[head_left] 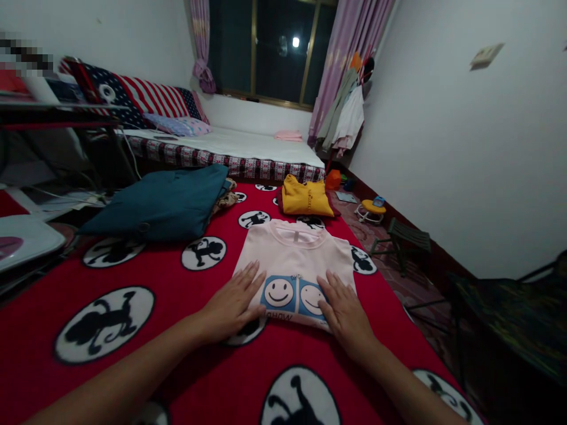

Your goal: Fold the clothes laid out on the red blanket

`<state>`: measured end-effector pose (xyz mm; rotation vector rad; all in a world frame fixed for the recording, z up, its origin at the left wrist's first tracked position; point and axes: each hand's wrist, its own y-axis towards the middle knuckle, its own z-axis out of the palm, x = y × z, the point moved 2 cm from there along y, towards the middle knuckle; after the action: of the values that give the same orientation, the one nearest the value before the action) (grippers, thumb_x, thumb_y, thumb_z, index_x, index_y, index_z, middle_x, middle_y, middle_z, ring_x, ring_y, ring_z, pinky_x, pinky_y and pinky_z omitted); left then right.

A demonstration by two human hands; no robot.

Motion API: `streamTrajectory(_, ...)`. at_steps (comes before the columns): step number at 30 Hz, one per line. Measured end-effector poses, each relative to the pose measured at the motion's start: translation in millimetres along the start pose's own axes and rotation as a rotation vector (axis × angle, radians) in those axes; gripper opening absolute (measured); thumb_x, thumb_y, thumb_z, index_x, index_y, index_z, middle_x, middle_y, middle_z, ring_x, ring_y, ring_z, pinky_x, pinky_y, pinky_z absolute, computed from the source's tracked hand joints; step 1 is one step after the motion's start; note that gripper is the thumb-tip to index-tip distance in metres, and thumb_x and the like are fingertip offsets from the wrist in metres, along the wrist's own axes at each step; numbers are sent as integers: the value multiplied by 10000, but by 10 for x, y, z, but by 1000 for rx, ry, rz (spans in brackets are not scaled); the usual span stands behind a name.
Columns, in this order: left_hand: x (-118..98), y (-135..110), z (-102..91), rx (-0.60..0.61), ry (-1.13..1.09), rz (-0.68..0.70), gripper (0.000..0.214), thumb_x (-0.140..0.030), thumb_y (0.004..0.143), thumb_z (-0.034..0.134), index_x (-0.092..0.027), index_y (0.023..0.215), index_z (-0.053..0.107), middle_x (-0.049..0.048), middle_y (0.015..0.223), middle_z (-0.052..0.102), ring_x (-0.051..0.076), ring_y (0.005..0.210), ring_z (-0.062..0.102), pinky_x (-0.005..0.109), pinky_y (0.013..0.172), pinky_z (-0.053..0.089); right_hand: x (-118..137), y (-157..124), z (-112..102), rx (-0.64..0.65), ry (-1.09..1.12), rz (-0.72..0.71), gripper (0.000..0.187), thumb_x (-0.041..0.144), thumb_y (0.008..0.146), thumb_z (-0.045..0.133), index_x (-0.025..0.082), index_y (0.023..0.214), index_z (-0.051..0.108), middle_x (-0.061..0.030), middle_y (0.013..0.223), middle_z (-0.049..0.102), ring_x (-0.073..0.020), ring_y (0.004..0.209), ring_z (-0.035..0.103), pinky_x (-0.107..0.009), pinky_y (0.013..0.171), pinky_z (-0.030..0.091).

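A folded pale pink T-shirt (296, 260) with two smiley-face squares lies on a red blanket (177, 283) printed with black-and-white round figures. My left hand (233, 304) lies flat with fingers spread on the shirt's near left corner. Flat on the shirt's near right corner rests my right hand (343, 313), its fingers stretched out. Neither hand holds anything.
A folded dark teal garment (163, 203) lies at the far left of the blanket, and a folded yellow garment (305, 198) sits beyond the shirt. Behind is a bed (230, 147) with pillows. Clothes hang by the curtain; a small stool (403, 236) stands on the floor at right.
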<state>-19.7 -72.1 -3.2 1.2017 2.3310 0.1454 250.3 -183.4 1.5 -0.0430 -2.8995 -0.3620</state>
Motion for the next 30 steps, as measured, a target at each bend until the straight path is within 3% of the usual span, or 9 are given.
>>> streamTrajectory(3, -13, -63, -206, 20, -41, -61, 444, -476, 837, 556, -262, 1218, 637, 87, 1401, 512, 263, 1276, 495, 365, 1013, 437, -118, -90, -148, -96, 118, 16, 414, 427, 921, 387, 224, 1198, 619, -93, 1377, 527, -227, 1281, 471, -402, 1073, 372)
streamTrajectory(7, 24, 34, -472, -50, 108, -445, 307, -456, 845, 502, -245, 814, 723, 84, 953, 729, 277, 899, 674, 364, 756, 512, -378, -10, -321, -241, 101, 217, 388, 414, 851, 435, 199, 1097, 645, -124, 1218, 622, -267, 1131, 571, -413, 971, 443)
streamTrajectory(9, 11, 81, -531, -48, 183, -583, 323, -518, 791, 555, -237, 859, 699, 86, 840, 722, 301, 817, 671, 367, 679, 493, -474, 55, -342, -161, 73, 345, 465, 453, 829, 458, 184, 1180, 602, -133, 1166, 647, -290, 1061, 608, -424, 896, 473)
streamTrajectory(12, -35, 116, -528, -12, 193, -644, 397, -550, 749, 597, -221, 963, 659, 102, 862, 713, 318, 836, 664, 362, 666, 472, -536, 133, -329, -24, 60, 481, 562, 535, 819, 467, 190, 1255, 550, -139, 1098, 680, -321, 999, 639, -430, 806, 485)
streamTrajectory(17, -57, 42, -464, -4, 35, -700, 508, -445, 705, 666, -190, 1133, 572, 89, 896, 693, 298, 845, 655, 338, 673, 462, -540, 211, -274, -52, 238, 525, 689, 503, 734, 584, 171, 1329, 485, -150, 1085, 680, -314, 963, 651, -406, 766, 493)
streamTrajectory(20, -135, 12, -473, -113, -103, -612, 411, -261, 725, 644, -176, 1120, 570, 66, 906, 677, 242, 838, 647, 302, 697, 465, -498, 253, -276, -146, 465, 500, 762, 422, 641, 660, 180, 1341, 476, -126, 1162, 654, -283, 994, 641, -381, 785, 503)
streamTrajectory(25, -631, 232, -528, -378, -178, -144, 177, -88, 819, 521, -186, 927, 622, 38, 926, 659, 165, 874, 618, 258, 778, 458, -193, 468, -485, -200, 569, 377, 533, 292, 683, 556, 169, 1197, 621, -100, 1188, 656, -252, 1034, 627, -342, 842, 485)
streamTrajectory(27, -879, 367, -429, -335, -104, -36, 172, -80, 852, 497, -179, 911, 624, 45, 912, 658, 170, 863, 613, 270, 783, 467, 40, 602, -611, -125, 444, 259, 453, 338, 758, 523, 196, 1169, 649, -83, 1153, 678, -253, 1016, 635, -342, 843, 473)
streamTrajectory(30, -1167, 468, -106, -119, 60, 22, 180, -82, 855, 505, -161, 956, 631, 76, 923, 659, 209, 860, 611, 313, 764, 497, 452, 759, -721, 95, 205, 72, 473, 545, 859, 435, 210, 1083, 683, -90, 1087, 701, -268, 1007, 638, -344, 834, 454)
